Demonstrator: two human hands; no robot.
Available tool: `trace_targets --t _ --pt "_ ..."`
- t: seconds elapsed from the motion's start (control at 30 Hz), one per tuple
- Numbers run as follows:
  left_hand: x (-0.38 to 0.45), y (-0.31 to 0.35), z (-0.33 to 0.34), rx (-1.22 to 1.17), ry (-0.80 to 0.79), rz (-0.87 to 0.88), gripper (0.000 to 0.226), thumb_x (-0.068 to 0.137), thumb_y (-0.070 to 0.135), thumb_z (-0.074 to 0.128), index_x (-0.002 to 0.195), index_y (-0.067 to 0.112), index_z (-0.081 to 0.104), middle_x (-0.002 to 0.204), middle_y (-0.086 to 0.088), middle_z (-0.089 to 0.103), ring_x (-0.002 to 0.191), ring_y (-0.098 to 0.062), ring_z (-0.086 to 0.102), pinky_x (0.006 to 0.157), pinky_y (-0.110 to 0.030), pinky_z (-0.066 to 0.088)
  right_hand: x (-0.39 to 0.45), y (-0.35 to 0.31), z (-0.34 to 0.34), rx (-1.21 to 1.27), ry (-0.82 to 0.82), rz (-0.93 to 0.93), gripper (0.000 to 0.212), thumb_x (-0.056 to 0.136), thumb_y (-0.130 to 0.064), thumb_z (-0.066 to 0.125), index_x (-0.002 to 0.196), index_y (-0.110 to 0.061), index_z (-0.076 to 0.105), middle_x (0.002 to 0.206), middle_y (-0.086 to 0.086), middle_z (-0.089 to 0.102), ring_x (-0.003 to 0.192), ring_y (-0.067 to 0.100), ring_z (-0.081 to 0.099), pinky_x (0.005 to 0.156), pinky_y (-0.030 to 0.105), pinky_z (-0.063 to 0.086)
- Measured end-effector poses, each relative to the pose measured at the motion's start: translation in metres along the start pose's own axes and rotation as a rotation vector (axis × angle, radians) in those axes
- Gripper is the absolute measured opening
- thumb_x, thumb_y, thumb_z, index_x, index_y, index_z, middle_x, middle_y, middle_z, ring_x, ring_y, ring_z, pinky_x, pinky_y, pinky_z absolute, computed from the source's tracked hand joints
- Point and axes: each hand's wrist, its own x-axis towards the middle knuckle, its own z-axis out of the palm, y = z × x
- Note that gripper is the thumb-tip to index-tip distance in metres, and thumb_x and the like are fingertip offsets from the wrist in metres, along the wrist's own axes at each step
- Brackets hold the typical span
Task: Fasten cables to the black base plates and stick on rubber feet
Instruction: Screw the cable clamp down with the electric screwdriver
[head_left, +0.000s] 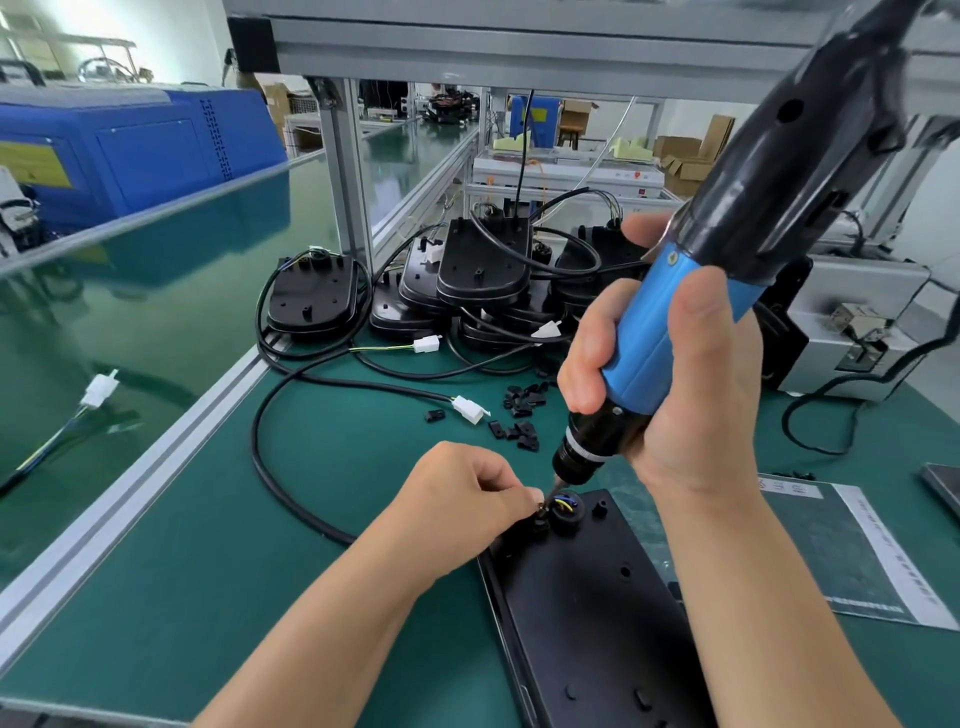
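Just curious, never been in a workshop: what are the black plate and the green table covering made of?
The black base plate looks like moulded plastic: matte, with moulded holes and pegs. The green table covering looks like a rubbery mat, smooth and slightly glossy, though I cannot be certain.

single head-worn wide-angle cam, looking forward and down, close over the green bench (322, 467), edges bent by the lens

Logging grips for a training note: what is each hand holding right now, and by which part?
The right hand grips the electric screwdriver round its blue barrel. The left hand pinches a small black cable clip at the base plate with its fingertips.
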Motion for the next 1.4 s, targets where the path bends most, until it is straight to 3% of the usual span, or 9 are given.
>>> trace_targets --t 0.3,0.47,0.6,0.97,1.2,1.4 --pt "0.002 0.001 0.0 -0.081 -0.008 -0.03 0.027 0.076 0.028 0.076 0.057 0.013 0.064 0.056 -0.005 0.049 0.047 -0.014 0.033 0.04 -0.014 0.026 0.0 0.001 0.003 -0.031 -0.074 -0.003 0.059 0.084 -0.058 0.062 0.118 -0.012 0.048 0.062 -0.001 0.056 0.039 0.02 0.05 0.05 0.029 0.041" --pt "0.002 0.0 0.003 -0.123 0.009 -0.057 0.027 0.074 0.027 0.076 0.06 0.009 0.062 0.061 -0.008 0.049 0.056 -0.016 0.039 0.056 -0.023 0.032 -0.001 0.002 0.004 0.001 -0.108 0.013 0.055 0.084 -0.057 0.062 0.117 -0.014 0.049 0.063 -0.002 0.055 0.039 0.017 0.05 0.049 0.028 0.042" --pt "0.002 0.0 0.003 -0.136 0.007 -0.058 0.028 0.075 0.028 0.076 0.059 0.01 0.062 0.062 -0.007 0.05 0.058 -0.017 0.04 0.059 -0.028 0.035 -0.002 0.003 0.004 0.002 -0.135 0.002 0.055 0.086 -0.054 0.062 0.118 -0.012 0.047 0.063 -0.001 0.056 0.04 0.016 0.051 0.049 0.027 0.042" --pt "0.001 -0.003 0.003 -0.082 0.034 -0.021 0.028 0.078 0.029 0.076 0.066 0.006 0.065 0.058 -0.002 0.053 0.05 -0.012 0.04 0.046 -0.016 0.035 -0.003 0.005 0.005 0.003 -0.144 0.042 0.056 0.081 -0.055 0.068 0.115 -0.014 0.05 0.06 0.001 0.054 0.039 0.017 0.049 0.05 0.028 0.042" --pt "-0.001 -0.005 0.006 -0.051 0.063 0.008 0.029 0.081 0.03 0.073 0.063 0.009 0.063 0.049 0.007 0.048 0.043 -0.007 0.036 0.043 -0.013 0.032 0.004 0.008 0.004 0.035 -0.19 0.118 0.047 0.077 -0.051 0.073 0.096 -0.013 0.055 0.058 0.004 0.054 0.038 0.018 0.047 0.047 0.025 0.043" --pt "-0.003 -0.008 0.009 -0.02 0.089 0.039 0.029 0.084 0.032 0.07 0.062 0.015 0.061 0.048 0.01 0.046 0.041 -0.003 0.034 0.043 -0.011 0.031 0.012 0.013 0.001 0.057 -0.216 0.179 0.063 0.078 -0.051 0.073 0.124 -0.014 0.051 0.06 0.001 0.054 0.039 0.015 0.048 0.048 0.025 0.042"
